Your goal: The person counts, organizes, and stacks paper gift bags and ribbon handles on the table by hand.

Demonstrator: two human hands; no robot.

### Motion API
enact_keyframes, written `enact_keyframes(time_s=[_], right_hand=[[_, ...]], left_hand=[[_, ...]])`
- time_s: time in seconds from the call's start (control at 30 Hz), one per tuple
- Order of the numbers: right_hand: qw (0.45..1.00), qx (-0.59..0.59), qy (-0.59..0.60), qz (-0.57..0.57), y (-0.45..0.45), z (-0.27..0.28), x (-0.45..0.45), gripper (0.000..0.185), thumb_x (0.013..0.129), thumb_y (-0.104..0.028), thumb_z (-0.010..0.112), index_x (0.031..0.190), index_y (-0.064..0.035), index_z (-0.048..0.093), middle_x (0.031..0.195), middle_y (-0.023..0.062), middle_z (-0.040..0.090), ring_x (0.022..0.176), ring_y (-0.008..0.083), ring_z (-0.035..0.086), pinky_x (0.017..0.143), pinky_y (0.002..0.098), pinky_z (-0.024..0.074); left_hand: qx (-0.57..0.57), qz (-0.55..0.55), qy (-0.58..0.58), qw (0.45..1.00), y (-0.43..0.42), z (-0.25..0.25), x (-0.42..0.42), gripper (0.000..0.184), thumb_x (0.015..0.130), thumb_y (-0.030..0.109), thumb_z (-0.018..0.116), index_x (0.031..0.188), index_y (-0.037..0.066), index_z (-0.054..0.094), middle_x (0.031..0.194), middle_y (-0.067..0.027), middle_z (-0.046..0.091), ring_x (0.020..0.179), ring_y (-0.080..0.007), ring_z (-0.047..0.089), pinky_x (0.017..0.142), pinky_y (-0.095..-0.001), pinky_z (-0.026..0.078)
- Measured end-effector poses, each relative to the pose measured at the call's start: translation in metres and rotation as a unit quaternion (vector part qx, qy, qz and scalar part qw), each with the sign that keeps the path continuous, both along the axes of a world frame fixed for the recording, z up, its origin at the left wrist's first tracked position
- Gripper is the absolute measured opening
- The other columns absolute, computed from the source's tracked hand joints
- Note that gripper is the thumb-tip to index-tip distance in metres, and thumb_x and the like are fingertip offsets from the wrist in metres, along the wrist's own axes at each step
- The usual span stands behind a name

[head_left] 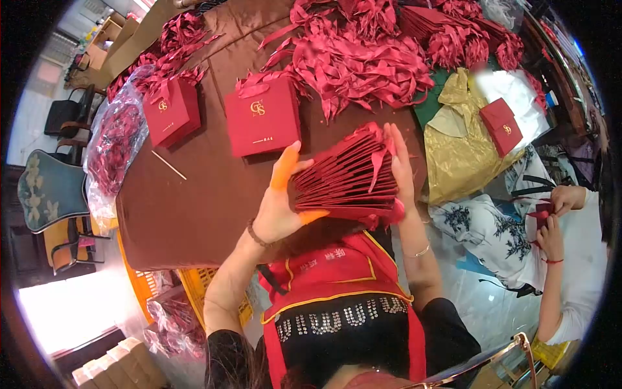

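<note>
A thick stack of flat red gift bags (346, 175) is held between my two hands, above the near edge of the brown-covered table. My left hand (280, 198), with orange coverings on its thumb and a finger, grips the stack's left side. Along the right side, my right hand (402, 172) presses with its fingers extended upward. A loose red ribbon (377, 170) hangs over the bags' edges. Just beyond the stack, a red gift bag with gold lettering (264, 120) stands upright. A second red bag (170, 115) stands farther left.
Piles of red ribbon-handled bags (356, 65) cover the table's far side. A thin white stick (170, 165) lies on the brown cloth (155, 220). At right, a co-worker's hands (558, 223) hold a small dark red item. Gold wrapping (463, 159) carries a red box (501, 128).
</note>
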State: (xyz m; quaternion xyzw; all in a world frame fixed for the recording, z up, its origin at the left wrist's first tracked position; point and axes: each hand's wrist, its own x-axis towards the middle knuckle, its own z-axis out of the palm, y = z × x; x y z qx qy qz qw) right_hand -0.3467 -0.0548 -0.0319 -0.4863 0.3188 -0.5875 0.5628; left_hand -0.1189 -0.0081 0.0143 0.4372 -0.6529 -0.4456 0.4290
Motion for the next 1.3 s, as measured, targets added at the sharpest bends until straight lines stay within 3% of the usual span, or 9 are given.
enact_keyframes(time_s=[0.3, 0.4, 0.43, 0.57, 0.77, 0.83, 0.87, 1.1, 1.3], right_hand=[[0.996, 0.012, -0.036, 0.077, -0.027, -0.020, 0.006, 0.070, 0.086, -0.039, 0.049, 0.139, -0.0043, 0.019, 0.138, 0.0119, 0.028, 0.127, 0.0209, 0.029, 0.104, 0.0338, 0.0240], [0.991, -0.043, -0.118, 0.053, -0.012, 0.018, 0.020, 0.049, 0.091, -0.028, 0.043, 0.132, -0.0041, 0.032, 0.126, 0.0109, 0.041, 0.112, 0.0199, 0.044, 0.098, 0.0318, 0.0325], [0.988, 0.002, -0.127, 0.084, -0.011, 0.031, 0.015, 0.073, 0.083, -0.048, 0.051, 0.133, -0.0006, 0.026, 0.126, 0.0130, 0.041, 0.113, 0.0231, 0.045, 0.097, 0.0377, 0.0364], [0.911, -0.196, 0.363, 0.004, -0.061, -0.001, -0.017, 0.048, 0.093, -0.039, 0.032, 0.124, -0.0032, 0.039, 0.129, 0.0124, 0.040, 0.121, 0.0261, 0.037, 0.104, 0.0366, 0.0256], [0.963, 0.052, 0.080, 0.251, -0.017, 0.050, -0.035, 0.091, 0.071, -0.058, 0.060, 0.136, -0.0066, 0.022, 0.141, 0.0170, 0.019, 0.132, 0.0237, 0.017, 0.108, 0.0371, 0.0137], [0.934, -0.076, 0.164, 0.309, -0.013, 0.053, -0.046, 0.094, 0.071, -0.022, 0.073, 0.140, -0.0122, 0.010, 0.142, 0.0083, 0.018, 0.126, 0.0193, 0.029, 0.102, 0.0338, 0.0291], [0.925, -0.046, 0.232, 0.297, -0.009, 0.046, -0.045, 0.129, 0.049, -0.034, 0.086, 0.140, -0.0115, -0.003, 0.142, 0.0162, 0.017, 0.130, 0.0254, 0.022, 0.106, 0.0365, 0.0187], [0.890, -0.163, 0.404, 0.139, -0.009, 0.032, -0.046, 0.127, 0.052, -0.016, 0.085, 0.139, -0.0102, -0.007, 0.143, 0.0157, 0.016, 0.127, 0.0266, 0.029, 0.102, 0.0367, 0.0283], [0.892, -0.249, 0.371, 0.067, -0.025, 0.017, -0.044, 0.122, 0.052, -0.013, 0.084, 0.140, -0.0089, -0.001, 0.110, 0.0103, 0.047, 0.099, 0.0205, 0.051, 0.086, 0.0337, 0.0419]], left_hand=[[-0.049, 0.008, 0.098, 0.994, 0.002, -0.030, -0.024, 0.107, 0.056, 0.012, 0.083, 0.137, 0.007, 0.013, 0.129, -0.0131, 0.037, 0.118, -0.0233, 0.041, 0.100, -0.0381, 0.036], [0.074, 0.115, 0.364, 0.921, 0.003, -0.012, -0.039, 0.106, 0.055, 0.008, 0.083, 0.136, 0.005, 0.013, 0.115, -0.0125, 0.048, 0.106, -0.0217, 0.051, 0.092, -0.0349, 0.043], [0.077, 0.118, 0.365, 0.920, -0.002, -0.015, -0.038, 0.106, 0.055, 0.008, 0.083, 0.136, 0.005, 0.013, 0.115, -0.0125, 0.048, 0.106, -0.0217, 0.051, 0.092, -0.0349, 0.043], [-0.155, 0.144, 0.125, 0.969, -0.015, -0.019, -0.042, 0.095, 0.056, 0.002, 0.081, 0.132, 0.003, 0.023, 0.115, -0.0105, 0.046, 0.104, -0.0206, 0.051, 0.090, -0.0326, 0.044], [-0.070, 0.143, 0.152, 0.975, -0.015, -0.049, -0.045, 0.114, 0.055, 0.010, 0.084, 0.137, 0.011, 0.005, 0.124, -0.0116, 0.038, 0.110, -0.0235, 0.047, 0.093, -0.0369, 0.042], [-0.050, 0.165, 0.170, 0.970, -0.016, -0.052, -0.048, 0.112, 0.054, 0.008, 0.083, 0.138, 0.010, 0.008, 0.123, -0.0106, 0.039, 0.111, -0.0221, 0.045, 0.095, -0.0361, 0.040], [-0.031, 0.184, 0.190, 0.964, -0.016, -0.053, -0.049, 0.110, 0.054, 0.005, 0.083, 0.138, 0.010, 0.012, 0.121, -0.0097, 0.040, 0.112, -0.0207, 0.044, 0.097, -0.0352, 0.037], [0.006, -0.014, 0.295, 0.955, -0.012, -0.036, -0.040, 0.116, 0.052, 0.009, 0.085, 0.140, 0.010, 0.008, 0.129, -0.0108, 0.036, 0.118, -0.0220, 0.040, 0.100, -0.0361, 0.033], [0.043, -0.002, 0.275, 0.960, -0.014, -0.038, -0.042, 0.113, 0.050, 0.009, 0.086, 0.138, 0.007, 0.015, 0.124, -0.0080, 0.042, 0.113, -0.0183, 0.046, 0.096, -0.0347, 0.038]])
